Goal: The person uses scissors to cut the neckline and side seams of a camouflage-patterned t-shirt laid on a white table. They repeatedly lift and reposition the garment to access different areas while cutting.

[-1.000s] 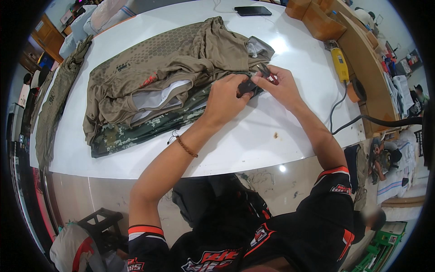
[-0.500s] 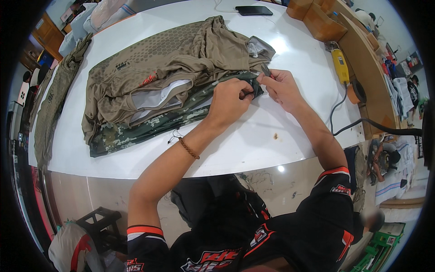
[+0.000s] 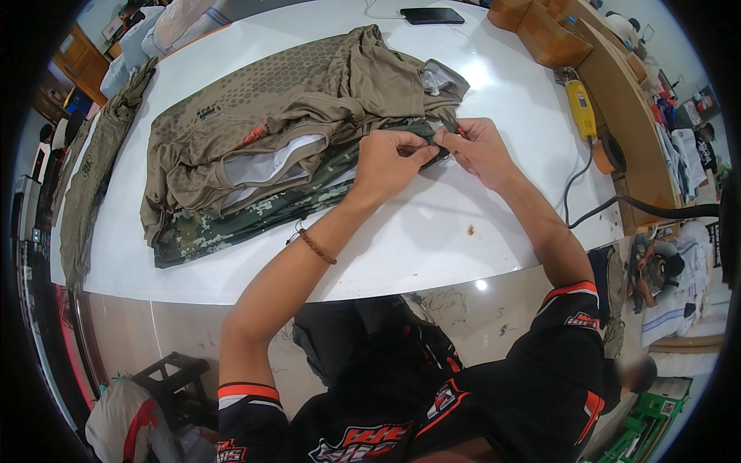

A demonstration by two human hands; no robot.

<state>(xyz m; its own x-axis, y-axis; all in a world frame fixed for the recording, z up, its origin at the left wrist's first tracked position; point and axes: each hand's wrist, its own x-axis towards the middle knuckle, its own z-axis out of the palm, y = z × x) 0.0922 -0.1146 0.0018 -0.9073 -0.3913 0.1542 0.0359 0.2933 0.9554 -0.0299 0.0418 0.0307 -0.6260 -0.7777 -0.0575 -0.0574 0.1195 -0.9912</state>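
**Both hands pinch camo hem at stack's right end**

Left hand (image 3: 390, 158) and right hand (image 3: 480, 150) meet at the right end of the garment stack (image 3: 262, 147), fingertips almost touching. Both are closed tight on a dark edge of the camo garment (image 3: 255, 216), the bottom layer, which lies on the white table (image 3: 401, 239) near its middle. A small red bit shows at the right fingers; cannot tell what it is. The fingers hide the pinched spot itself.

A tan shirt (image 3: 270, 92) lies on top of the camo one, with a white layer (image 3: 266, 166) showing between them. A beaded bracelet (image 3: 317, 248) sits on the left wrist.

Around: a phone (image 3: 431, 15) at the far table edge, well apart from the hands. A yellow power tool (image 3: 580, 108) lies right of the hands with its black cord (image 3: 575, 181) running off the table edge. Wooden boxes (image 3: 544, 31) stand at the far right. Another tan garment (image 3: 96, 170) hangs along the left table edge. A small brown speck (image 3: 470, 230) lies on the table just near the right forearm.
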